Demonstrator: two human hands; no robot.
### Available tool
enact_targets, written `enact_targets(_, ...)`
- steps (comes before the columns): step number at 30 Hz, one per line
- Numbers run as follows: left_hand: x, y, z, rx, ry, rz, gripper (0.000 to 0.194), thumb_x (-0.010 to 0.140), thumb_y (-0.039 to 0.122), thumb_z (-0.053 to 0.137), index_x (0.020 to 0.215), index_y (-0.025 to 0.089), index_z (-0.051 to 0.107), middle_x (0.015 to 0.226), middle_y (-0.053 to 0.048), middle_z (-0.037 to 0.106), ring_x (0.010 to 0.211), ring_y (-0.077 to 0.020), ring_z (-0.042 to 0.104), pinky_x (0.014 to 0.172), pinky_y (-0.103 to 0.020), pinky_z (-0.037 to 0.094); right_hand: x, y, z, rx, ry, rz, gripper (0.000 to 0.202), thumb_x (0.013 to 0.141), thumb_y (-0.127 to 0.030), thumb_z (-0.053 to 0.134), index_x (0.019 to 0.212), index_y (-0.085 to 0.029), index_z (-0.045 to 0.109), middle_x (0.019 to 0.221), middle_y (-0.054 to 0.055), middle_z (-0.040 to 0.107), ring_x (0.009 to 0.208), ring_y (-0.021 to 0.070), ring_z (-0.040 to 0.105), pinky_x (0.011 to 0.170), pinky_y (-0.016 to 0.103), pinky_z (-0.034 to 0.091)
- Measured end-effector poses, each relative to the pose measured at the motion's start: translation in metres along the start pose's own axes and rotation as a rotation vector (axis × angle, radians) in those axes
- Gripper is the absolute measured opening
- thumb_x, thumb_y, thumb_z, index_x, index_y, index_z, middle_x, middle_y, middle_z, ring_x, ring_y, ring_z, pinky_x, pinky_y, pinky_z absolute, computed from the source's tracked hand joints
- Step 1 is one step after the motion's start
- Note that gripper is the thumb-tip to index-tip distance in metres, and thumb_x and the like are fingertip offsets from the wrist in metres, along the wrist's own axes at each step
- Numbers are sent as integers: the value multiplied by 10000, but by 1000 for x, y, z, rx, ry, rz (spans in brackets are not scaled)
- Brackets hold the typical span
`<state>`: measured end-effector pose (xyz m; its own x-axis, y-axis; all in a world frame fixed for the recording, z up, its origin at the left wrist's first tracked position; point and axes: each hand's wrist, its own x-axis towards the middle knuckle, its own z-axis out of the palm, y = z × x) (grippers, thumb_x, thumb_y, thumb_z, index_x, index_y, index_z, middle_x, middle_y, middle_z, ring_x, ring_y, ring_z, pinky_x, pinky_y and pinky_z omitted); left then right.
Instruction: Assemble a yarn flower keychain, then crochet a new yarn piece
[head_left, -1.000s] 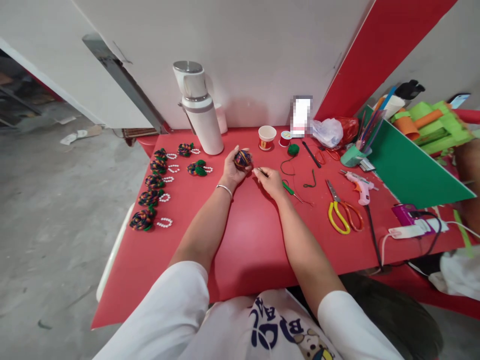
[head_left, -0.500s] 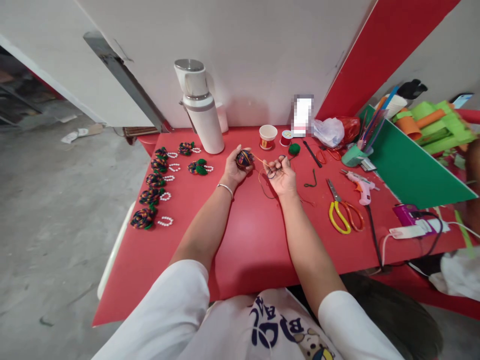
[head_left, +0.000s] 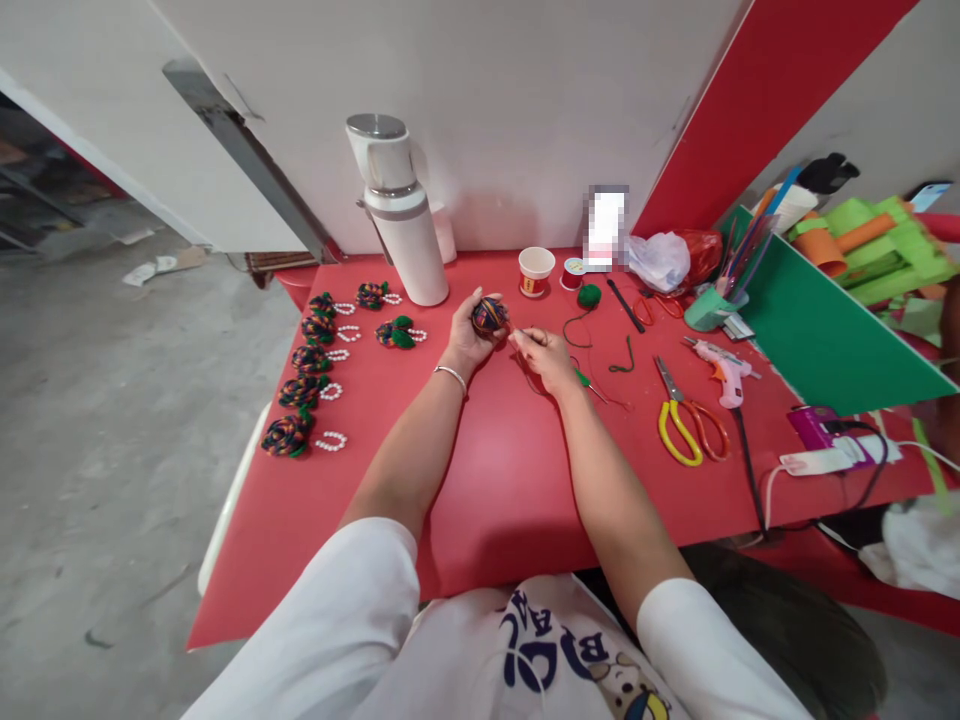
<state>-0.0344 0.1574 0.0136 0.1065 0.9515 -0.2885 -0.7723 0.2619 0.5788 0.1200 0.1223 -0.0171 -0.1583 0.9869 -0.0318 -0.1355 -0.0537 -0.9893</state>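
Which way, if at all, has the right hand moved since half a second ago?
Yes: the right hand has moved left, away from the scissors and nearer the yarn ball in the left hand.

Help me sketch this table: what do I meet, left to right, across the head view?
Nearest yarn flower, bead loop beside it, white flask, multicoloured yarn ball in the left hand, right hand, green yarn ball, dark stick, yellow-and-orange-handled scissors, purple box.
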Motion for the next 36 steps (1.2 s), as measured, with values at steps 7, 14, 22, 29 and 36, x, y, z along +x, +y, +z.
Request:
enact_targets(7,-1,1,2,-2,14,1,394,1021,480,590,855,142,704,706,-65,711,594,-141,675,422,-203,360,-1,-21,-8,498,99,-144,300,840,-524,795,772,-274,642,1028,23,785,1014,174,715,911,346,597)
enact_targets(14,1,-2,0,25,10,4,404,998,507,619,865,138,715,716,-68,716,574,-130,648,413,-203,333,0,-23,-20,618,177,-65,243,949,-522,693,856,-299,664,663,-66,561,711,116,630,967,353,619)
enact_targets(22,1,2,-1,-40,14,5,445,991,569,626,850,152,698,722,-63,706,612,-139,665,424,-204,349,12,1,-17,181,217,9,362,782,-529,826,1012,-258,758,840,-30,726,508,66,433,470,239,383)
enact_targets(29,-2,2,3,-40,32,7,422,976,549,657,827,156,698,712,-57,696,604,-132,657,433,-211,344,-3,1,1,-64,-49,-21,383,794,-589,815,730,-222,727,528,-68,533,494,96,474,505,252,390)
enact_targets(36,1,1,-1,-46,3,8,438,1022,528,589,831,149,696,710,-61,700,606,-129,664,429,-199,351,-4,-25,-5,470,36,-157,260,827,-447,848,743,-257,693,1021,1,785,1012,145,722,973,324,602)
